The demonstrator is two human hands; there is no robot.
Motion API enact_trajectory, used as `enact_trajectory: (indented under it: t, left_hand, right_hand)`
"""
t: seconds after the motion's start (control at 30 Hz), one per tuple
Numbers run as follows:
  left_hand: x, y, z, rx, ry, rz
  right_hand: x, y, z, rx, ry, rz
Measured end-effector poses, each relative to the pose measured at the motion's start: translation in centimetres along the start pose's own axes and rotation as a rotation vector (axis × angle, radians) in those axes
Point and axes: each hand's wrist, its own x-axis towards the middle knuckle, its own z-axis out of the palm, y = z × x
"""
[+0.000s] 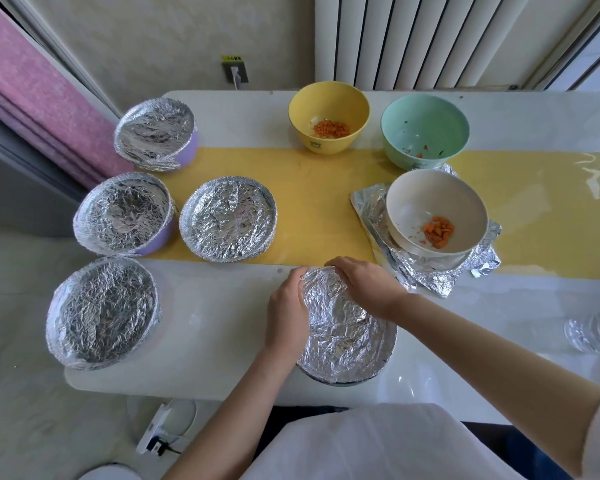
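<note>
The person is sealing a bowl (pixel 329 380) under foil (pixel 343 337) at the near edge of the tabletop (pixel 215 327), right in front of the body, with only a dark sliver of the bowl's rim showing beneath the crinkled sheet. The left grip (pixel 286 308) is curling its fingers over the far-left part of the rim and the right grip (pixel 362 284) is doing the same on the far-right part. Both are closing on the foil and pressing it down, fingertips almost meeting at the far side. The step in hand is, by the look of it, crimping the cover, and the near edge is looking looser and flared. The next move is probably calling for both grips to be working round the rim toward the body, pinching gently so the thin sheet is not tearing. The white bowl (pixel 437 216) with carrot pieces, sitting on its own foil sheet (pixel 426 275) just to the right, is likely waiting its turn — four covered bowls (pixel 227 220) are standing to the left.
</note>
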Motion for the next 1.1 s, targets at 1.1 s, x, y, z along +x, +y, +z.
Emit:
enact_trajectory:
  t: [1.1]
  left_hand:
    - [0.9, -2.5, -3.8, 0.019, -0.059, -0.106]
  right_hand:
    - [2.9, -4.9, 1.8, -0.153, 0.066, -0.116]
